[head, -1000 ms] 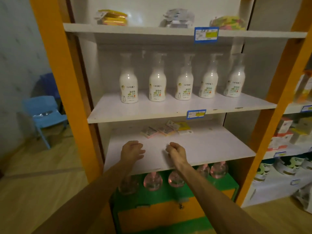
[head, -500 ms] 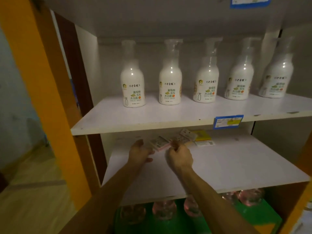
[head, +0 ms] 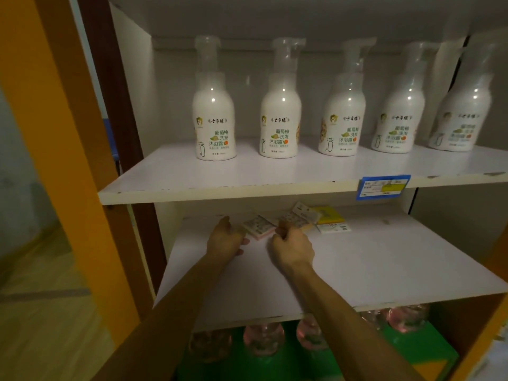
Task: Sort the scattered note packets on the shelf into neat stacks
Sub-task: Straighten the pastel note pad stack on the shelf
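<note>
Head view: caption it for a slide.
Both hands, left and right, reach scattered note packets beneath five bottles.

A small shop: 5 identical white pump bottles [head: 214, 125] line a white shelf [head: 247, 185] at 12 o'clock, a blue-and-yellow price tag [head: 383, 187] clipped to its edge at 1 o'clock.

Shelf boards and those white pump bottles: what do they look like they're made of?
The shelf board looks like white laminated particleboard or similar: matt, smooth top, with chipped spots along the front edge. The white pump bottles look like glossy plastic: bright highlights on the shoulders, see-through caps over the pumps. The dim light leaves both open.
</note>
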